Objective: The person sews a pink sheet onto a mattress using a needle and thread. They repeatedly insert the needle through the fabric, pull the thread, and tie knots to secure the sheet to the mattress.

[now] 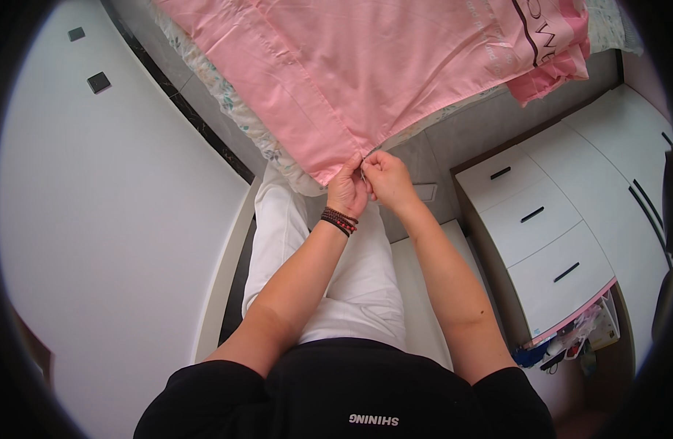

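A pink fabric cover [364, 71], perhaps a duvet cover, lies spread over the bed before me, bearing printed lettering on its right part. Near its closest corner, my left hand [348, 186] grips the hem between thumb and fingers, palm partly turned up. Dark beaded bracelets circle that wrist. Close against it, my right hand [388, 175] pinches a thin, light strip [363, 174] at the fabric's edge; whether this is a zipper or a tie cannot be told. The fingertips of both hands nearly touch and partly hide the strip.
Beneath the pink cover shows a white, floral-patterned ruffled bedspread [240, 118]. A white wall [122, 181] with black switches rises at left. To the right stands a white drawer cabinet [533, 214] with black handles, and an open compartment of clutter [572, 343]. Grey tiles [440, 145] cover the floor.
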Action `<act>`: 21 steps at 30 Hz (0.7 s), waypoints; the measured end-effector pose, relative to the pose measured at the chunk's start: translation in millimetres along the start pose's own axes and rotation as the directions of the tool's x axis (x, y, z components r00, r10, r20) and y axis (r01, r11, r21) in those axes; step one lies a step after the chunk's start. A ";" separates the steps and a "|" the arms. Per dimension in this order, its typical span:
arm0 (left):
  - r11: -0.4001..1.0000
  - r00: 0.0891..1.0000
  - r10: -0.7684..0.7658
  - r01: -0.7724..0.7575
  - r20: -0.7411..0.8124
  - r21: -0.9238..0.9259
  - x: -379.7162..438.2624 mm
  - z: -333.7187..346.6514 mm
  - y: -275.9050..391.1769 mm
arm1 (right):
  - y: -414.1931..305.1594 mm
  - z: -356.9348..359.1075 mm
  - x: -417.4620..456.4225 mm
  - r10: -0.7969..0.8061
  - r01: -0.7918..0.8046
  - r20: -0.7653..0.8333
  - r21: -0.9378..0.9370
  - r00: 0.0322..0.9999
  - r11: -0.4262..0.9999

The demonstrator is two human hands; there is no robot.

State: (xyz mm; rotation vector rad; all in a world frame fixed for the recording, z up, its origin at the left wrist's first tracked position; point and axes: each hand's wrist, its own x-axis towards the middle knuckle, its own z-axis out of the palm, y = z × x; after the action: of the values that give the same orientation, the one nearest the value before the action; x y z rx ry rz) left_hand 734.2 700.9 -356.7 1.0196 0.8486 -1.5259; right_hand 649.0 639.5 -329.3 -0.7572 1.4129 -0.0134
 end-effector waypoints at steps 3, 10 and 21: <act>1.000 1.000 -0.003 0.003 0.018 -0.006 1.5 -0.4 0.6 | -4.8 1.2 5.6 0.049 -0.050 -0.021 -0.061 0.999 0.997; 0.989 0.997 0.076 -0.076 0.002 0.130 -6.5 1.4 4.7 | -22.5 1.3 18.7 0.037 -0.042 -0.035 -0.162 0.999 0.986; -0.114 0.799 0.225 -0.547 0.558 0.829 -62.8 45.7 89.1 | 2.0 0.6 0.5 -0.114 0.099 0.075 0.179 0.991 0.979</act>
State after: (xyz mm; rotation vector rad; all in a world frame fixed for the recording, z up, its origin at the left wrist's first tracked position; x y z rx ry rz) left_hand 818.5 666.7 -281.2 1.8020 -1.0533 -1.4888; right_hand 648.8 641.1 -330.8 -0.6787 1.2710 -0.1853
